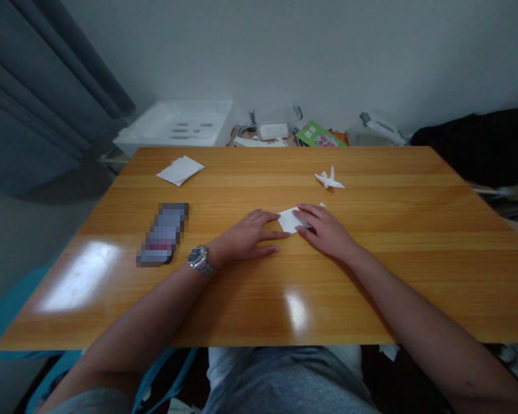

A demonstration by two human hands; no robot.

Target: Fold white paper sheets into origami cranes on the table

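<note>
A small folded piece of white paper (288, 221) lies flat on the wooden table (242, 305) between my hands. My left hand (250, 234), with a metal watch (201, 260) on its wrist, has its fingers stretched out and apart, the tips at the paper's left edge. Spread over the paper's right part are the fingers of my right hand (322, 227), which hide that side. A white origami crane (327, 179) stands farther back, beyond the right hand. Close behind that hand lies a tiny white scrap (323, 204).
A blurred-out phone (164, 234) lies left of my left hand. Toward the back left is a stack of white paper (180, 170). Behind the table are a white plastic tub (176, 123), a green booklet (319, 135) and a black cloth (479, 144).
</note>
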